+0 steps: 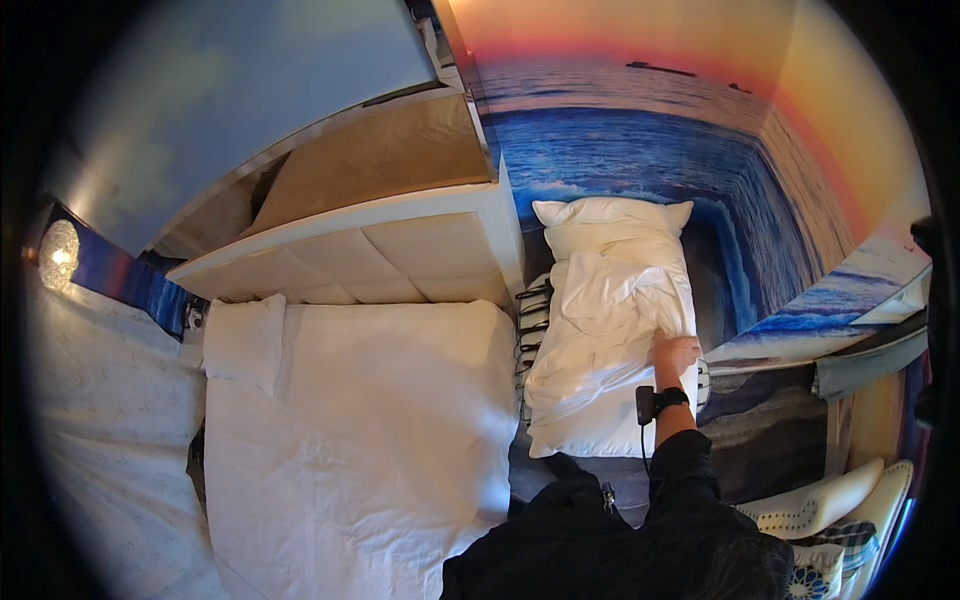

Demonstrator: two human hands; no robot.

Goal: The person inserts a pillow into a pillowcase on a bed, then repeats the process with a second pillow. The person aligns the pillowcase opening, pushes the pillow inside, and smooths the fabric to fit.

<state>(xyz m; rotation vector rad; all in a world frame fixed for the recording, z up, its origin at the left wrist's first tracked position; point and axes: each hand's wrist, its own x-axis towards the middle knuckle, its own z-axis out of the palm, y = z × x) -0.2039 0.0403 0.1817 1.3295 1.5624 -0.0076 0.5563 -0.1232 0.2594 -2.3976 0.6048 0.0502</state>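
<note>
A small white-covered bed or stacked bedding (570, 420) lies lengthwise in front of me, with white pillows (610, 215) at its far end. Across its middle a white sheet (610, 290) is bunched and creased. My right hand (677, 352) reaches to the right edge of this bedding, its fingers curled in and closed on the white sheet. They are small in the picture, and the fingertips are hidden. A black device with a cable (648, 405) is strapped to that wrist. My left hand does not show.
A large bed with a white sheet (380, 430) and pillow (243, 345) stands to the left, against a padded cream headboard (400, 260). Dark-handled racks (534, 310) fill the narrow gap between. A cream armchair (830, 505) is at lower right; a sea-pictured wall (640, 140) rises behind.
</note>
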